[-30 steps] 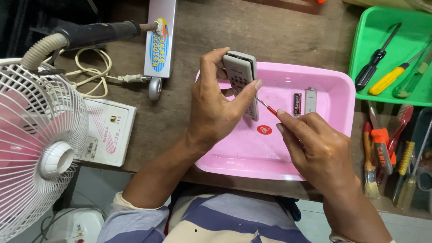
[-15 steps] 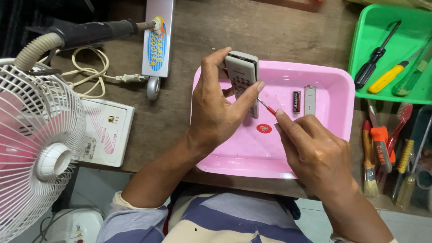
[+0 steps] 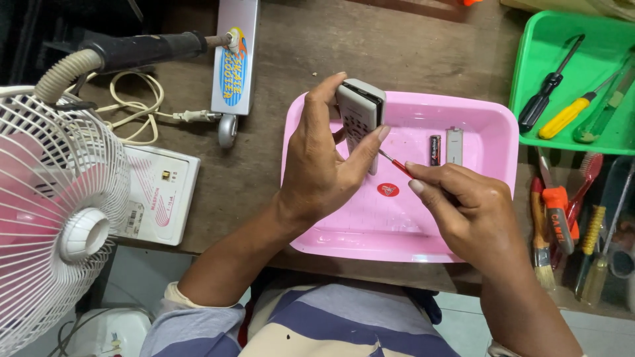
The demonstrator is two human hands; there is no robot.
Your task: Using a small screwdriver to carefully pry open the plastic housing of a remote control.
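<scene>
Holding a white remote control [image 3: 360,116] upright over the pink tray [image 3: 331,241], left hand [image 3: 324,165] clenched around its body, thumb pressed on one long side. Pinching a thin red-handled screwdriver [image 3: 395,162] in the right hand [image 3: 473,211], grip tight on the handle, tip touching the remote's lower edge. Lying inside the tray: a black battery [image 3: 434,150], a grey cover piece [image 3: 454,145] just beside it, a red round disc [image 3: 388,190]. Off right on the wooden counter [image 3: 311,46], a green tray [image 3: 529,66] of screwdrivers.
</scene>
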